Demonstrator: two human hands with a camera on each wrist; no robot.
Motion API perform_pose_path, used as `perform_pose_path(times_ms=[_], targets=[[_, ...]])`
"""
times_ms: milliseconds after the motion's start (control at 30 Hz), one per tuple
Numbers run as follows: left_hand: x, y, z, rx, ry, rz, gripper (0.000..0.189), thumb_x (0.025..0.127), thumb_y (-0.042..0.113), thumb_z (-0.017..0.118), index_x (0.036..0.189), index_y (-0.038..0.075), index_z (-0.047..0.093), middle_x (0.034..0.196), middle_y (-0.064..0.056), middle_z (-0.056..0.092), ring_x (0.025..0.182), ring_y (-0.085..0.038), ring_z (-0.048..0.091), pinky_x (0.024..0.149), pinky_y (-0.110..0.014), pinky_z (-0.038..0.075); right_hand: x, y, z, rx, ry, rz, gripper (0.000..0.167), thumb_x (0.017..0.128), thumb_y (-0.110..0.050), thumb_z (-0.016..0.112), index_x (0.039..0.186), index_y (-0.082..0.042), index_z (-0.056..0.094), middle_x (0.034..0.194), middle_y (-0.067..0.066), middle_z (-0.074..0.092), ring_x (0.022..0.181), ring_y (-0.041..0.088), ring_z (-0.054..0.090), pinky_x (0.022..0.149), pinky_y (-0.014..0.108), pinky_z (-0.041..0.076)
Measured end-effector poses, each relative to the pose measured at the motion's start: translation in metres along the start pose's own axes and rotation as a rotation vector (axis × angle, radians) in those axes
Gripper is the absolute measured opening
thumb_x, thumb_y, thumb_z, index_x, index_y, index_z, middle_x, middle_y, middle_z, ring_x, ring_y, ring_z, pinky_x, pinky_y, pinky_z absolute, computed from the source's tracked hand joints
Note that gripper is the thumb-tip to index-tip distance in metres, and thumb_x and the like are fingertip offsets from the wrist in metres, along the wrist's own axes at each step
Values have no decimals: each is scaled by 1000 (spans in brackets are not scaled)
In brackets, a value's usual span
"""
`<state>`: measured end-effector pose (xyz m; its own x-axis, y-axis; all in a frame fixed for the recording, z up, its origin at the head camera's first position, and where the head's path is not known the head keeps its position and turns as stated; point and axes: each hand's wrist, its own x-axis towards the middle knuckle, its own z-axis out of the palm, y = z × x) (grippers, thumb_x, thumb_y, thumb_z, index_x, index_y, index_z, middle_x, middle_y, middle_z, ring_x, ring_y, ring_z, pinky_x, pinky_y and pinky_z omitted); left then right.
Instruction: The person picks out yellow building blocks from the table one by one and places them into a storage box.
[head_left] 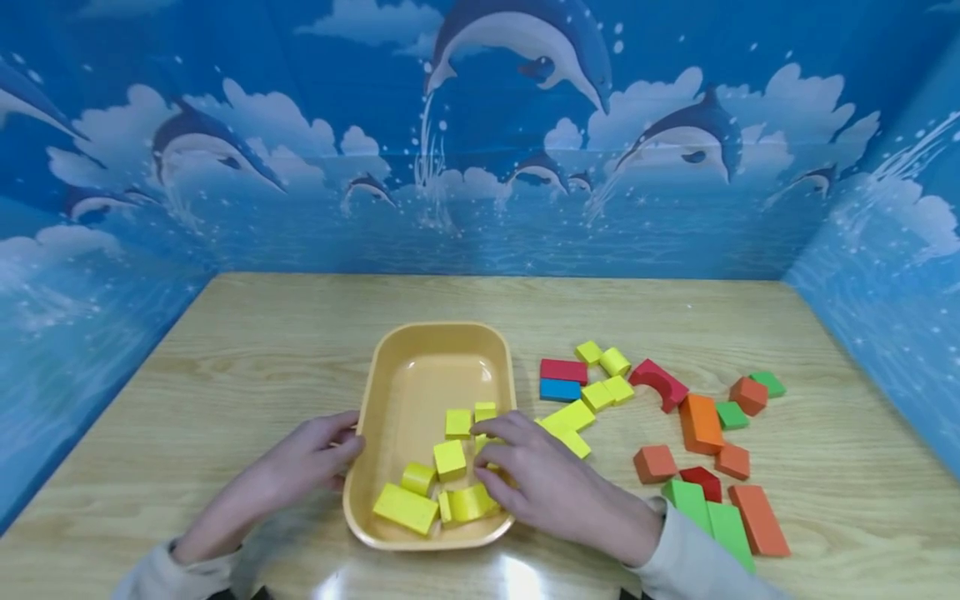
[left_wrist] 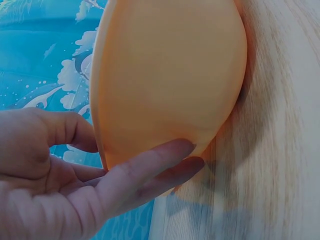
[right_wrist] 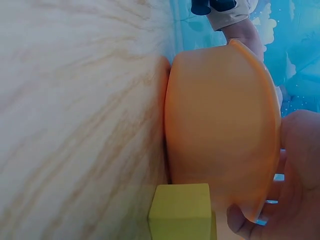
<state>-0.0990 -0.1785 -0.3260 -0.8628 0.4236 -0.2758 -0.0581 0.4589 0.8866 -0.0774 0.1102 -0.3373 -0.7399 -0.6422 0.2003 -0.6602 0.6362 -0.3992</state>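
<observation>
A light orange plastic tray (head_left: 427,383) stands on the table with several yellow blocks gathered in its near half. Among them are a cube (head_left: 450,460), an arch (head_left: 467,503) and a rectangular block (head_left: 406,508). My left hand (head_left: 307,458) holds the tray's left side, fingers along the outer wall (left_wrist: 170,75) and thumb by the rim. Reaching over the right rim, my right hand (head_left: 543,479) has loosely bent fingers above yellow blocks, partly hiding them. In the right wrist view, one fingertip (right_wrist: 237,217) shows beside the tray's outer wall.
Right of the tray lie more yellow blocks (head_left: 573,414), a red block (head_left: 564,371) and a blue block (head_left: 560,389). Farther right are a red arch (head_left: 660,383), orange blocks (head_left: 702,423) and green blocks (head_left: 727,533). Dolphin-printed sheets (head_left: 480,217) wall in the table.
</observation>
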Motion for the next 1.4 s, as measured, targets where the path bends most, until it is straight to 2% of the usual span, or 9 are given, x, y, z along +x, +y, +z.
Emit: perform_pose_path(times_ms=[233,333,433,533,667,733,800,1067,1400], targets=[[0,-1,-1,11,4,9,47,96,3,44,133,-23,34,103,-21,63,89,-28,65,69,-34,61,0,3,-5,-6,27,-27,10,91,-20,65,93,-14,73,124,5,60,115,17,52,95,33,52],[0,-1,-1,10,3,17,46,96,3,44,133,-23,35,103,-21,63,90,-28,65,68,-34,61,-1,9,-19,32,88,-46,4,88,-14,69,91,-14,71,116,4,63,109,17,55,88,31,55],[0,0,0,9,3,14,47,95,3,44,133,-22,35,103,-20,62,90,-28,65,69,-34,61,-3,19,-42,66,111,5,9,85,-8,72,92,-13,70,103,0,66,99,16,60,81,31,57],[0,1,0,11,3,7,47,95,3,45,134,-22,35,103,-20,62,90,-28,65,69,-35,61,-7,28,-65,63,-2,162,19,82,-8,75,99,-14,69,101,-2,65,95,19,61,79,35,57],[-1,3,0,13,5,-2,48,94,3,45,134,-22,35,103,-20,62,90,-28,65,69,-35,61,-12,34,-77,-3,-335,410,39,79,-10,79,115,-17,65,125,4,56,107,25,56,81,40,57],[-1,3,0,13,6,-5,48,94,2,44,135,-22,34,104,-20,62,90,-28,65,69,-35,61,-12,35,-74,-13,-473,488,48,77,-7,79,121,-19,63,136,7,48,114,27,52,83,43,56],[-1,3,0,13,7,-5,49,95,2,44,135,-22,33,104,-21,62,90,-28,65,69,-34,61,-12,36,-69,-11,-540,513,53,76,-1,77,124,-19,61,139,8,45,114,28,51,83,44,56],[-1,0,0,18,-7,20,48,97,3,44,134,-23,33,104,-20,62,90,-27,64,68,-34,61,-10,39,-59,-29,-558,516,48,77,2,74,118,-20,63,116,4,50,96,22,53,82,43,56],[-2,-1,0,8,-12,24,51,97,5,46,136,-22,30,105,-21,62,90,-28,64,68,-34,61,-8,41,-58,-133,-490,457,36,76,-5,79,107,-19,66,105,1,55,96,20,53,83,42,55]])
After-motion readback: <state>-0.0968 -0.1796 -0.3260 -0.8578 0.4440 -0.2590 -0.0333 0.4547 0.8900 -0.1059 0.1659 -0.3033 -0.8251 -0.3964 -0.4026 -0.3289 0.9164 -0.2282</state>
